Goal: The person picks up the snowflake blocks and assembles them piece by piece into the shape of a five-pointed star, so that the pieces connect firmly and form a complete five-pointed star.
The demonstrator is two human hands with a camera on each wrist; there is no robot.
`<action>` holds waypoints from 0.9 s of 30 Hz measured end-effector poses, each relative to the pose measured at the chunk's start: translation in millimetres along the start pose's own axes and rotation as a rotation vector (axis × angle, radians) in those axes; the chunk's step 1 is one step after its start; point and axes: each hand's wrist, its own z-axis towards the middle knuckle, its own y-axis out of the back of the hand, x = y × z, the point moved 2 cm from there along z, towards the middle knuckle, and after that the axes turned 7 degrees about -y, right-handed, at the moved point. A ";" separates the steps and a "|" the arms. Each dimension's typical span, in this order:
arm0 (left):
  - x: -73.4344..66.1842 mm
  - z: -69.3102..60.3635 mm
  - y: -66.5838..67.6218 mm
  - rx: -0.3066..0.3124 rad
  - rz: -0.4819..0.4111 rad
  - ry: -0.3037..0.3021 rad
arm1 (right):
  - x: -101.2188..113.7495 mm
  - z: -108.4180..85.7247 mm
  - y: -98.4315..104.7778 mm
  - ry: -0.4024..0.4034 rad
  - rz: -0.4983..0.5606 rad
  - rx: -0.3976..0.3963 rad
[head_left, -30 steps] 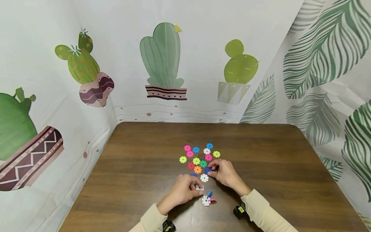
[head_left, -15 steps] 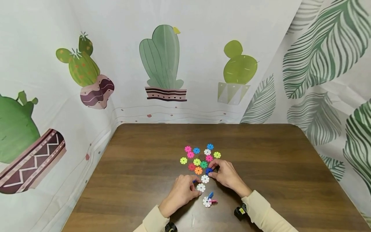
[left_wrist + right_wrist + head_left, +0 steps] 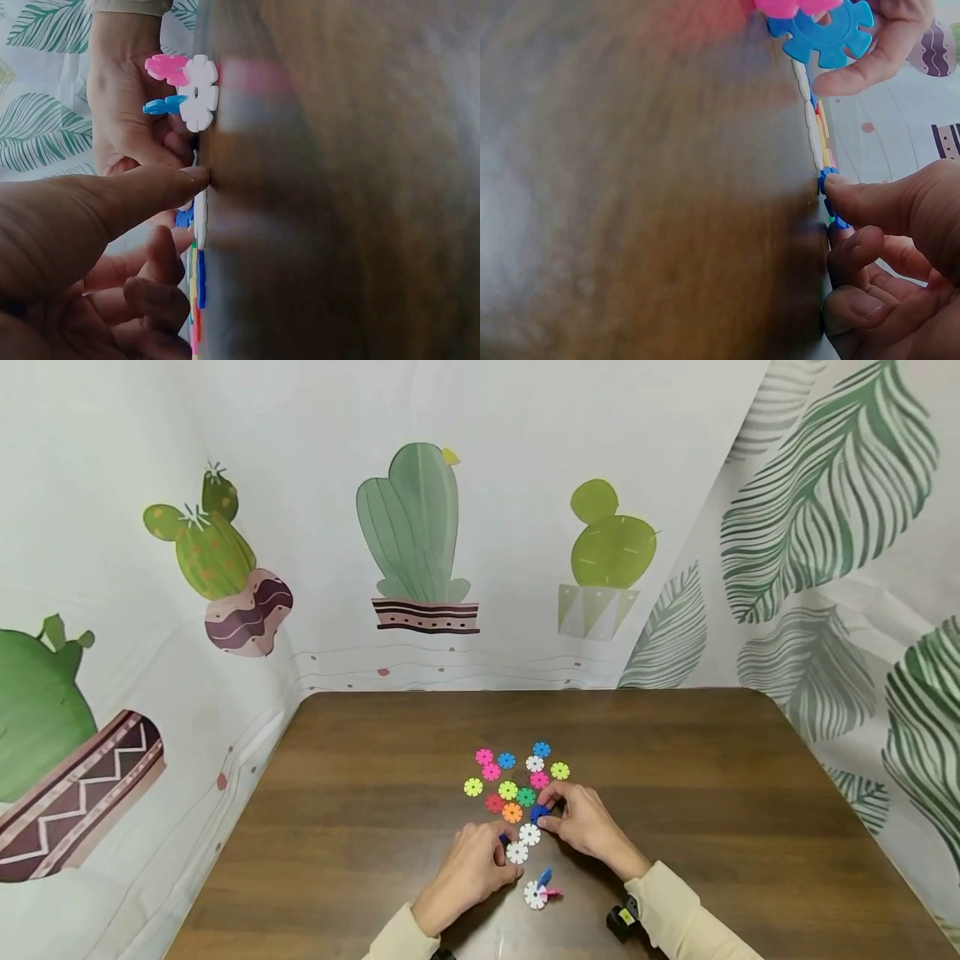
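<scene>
My right hand point(image 3: 588, 822) pinches a dark blue notched disc point(image 3: 538, 814) between thumb and fingers. In the right wrist view that blue disc point(image 3: 826, 180) stands slightly tilted under the thumb. My left hand point(image 3: 472, 864) is beside a flat white notched disc point(image 3: 517, 852), thumb near its front edge and fingers loosely bent. Another dark blue disc point(image 3: 504, 839) shows partly by the left fingertips. A second white disc point(image 3: 529, 835) lies between the hands. Nearer me sits a joined piece: a white disc point(image 3: 536, 895) with a blue disc point(image 3: 545, 877) and a pink disc point(image 3: 553, 892) slotted in.
Several loose discs lie beyond the hands, among them an orange disc point(image 3: 512, 812), a green disc point(image 3: 526, 797), a red disc point(image 3: 494, 802) and a yellow disc point(image 3: 473, 787). The brown wooden table point(image 3: 360, 793) meets a printed cloth backdrop point(image 3: 510, 527).
The left fingers have let go of the white disc, which was tilted and now lies flat. The right hand stays at the dark blue disc. The head view has tilted slightly up.
</scene>
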 end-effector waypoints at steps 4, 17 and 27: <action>-1.7 -1.7 -3.0 -0.036 0.029 -0.012 | -0.6 -2.0 -1.0 -0.005 -0.003 0.005; 26.0 4.7 -19.8 -0.080 -0.066 -0.076 | 0.0 1.6 -1.3 0.009 0.005 0.013; 15.6 7.7 -0.6 -0.014 -0.314 -0.023 | -0.4 1.1 1.3 -0.014 0.056 -0.001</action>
